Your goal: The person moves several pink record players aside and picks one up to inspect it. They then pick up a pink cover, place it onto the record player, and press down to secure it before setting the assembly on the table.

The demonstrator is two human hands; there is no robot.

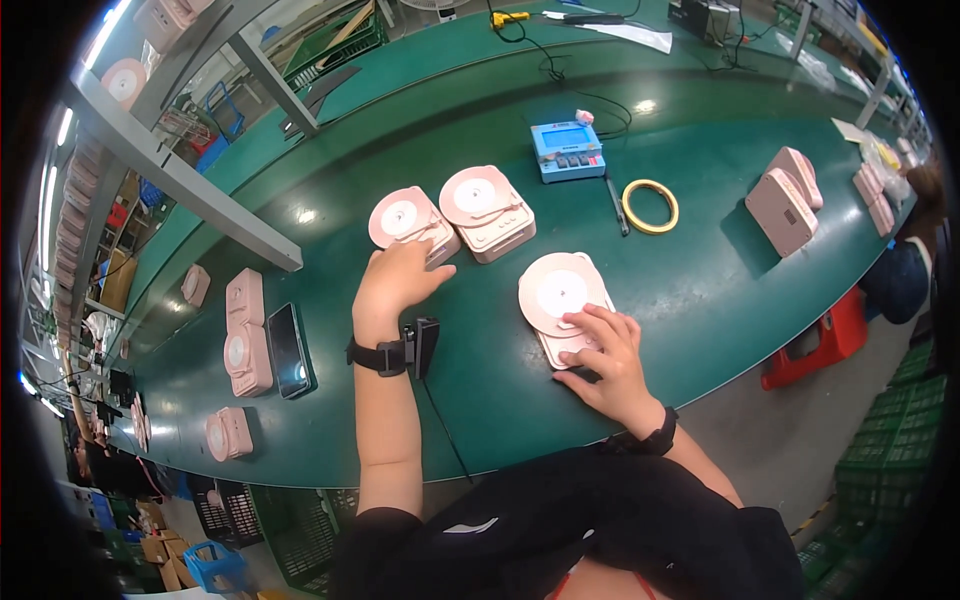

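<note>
Factory assembly line: long green workbench, rows of identical pink devices, metal shelving frame, blue tester box, tape roll, stacked crates.

Unit front under right hand

Your pink devices look like smooth matt plastic; the green counter is slightly glossy, and the phone screen shines.

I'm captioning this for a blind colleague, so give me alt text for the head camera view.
Seen from above, a person's right hand presses on a pink box-shaped device with a round white disc on a green workbench, while the left hand rests on another. More pink devices, a roll of yellow tape and a small blue instrument lie around.
</note>
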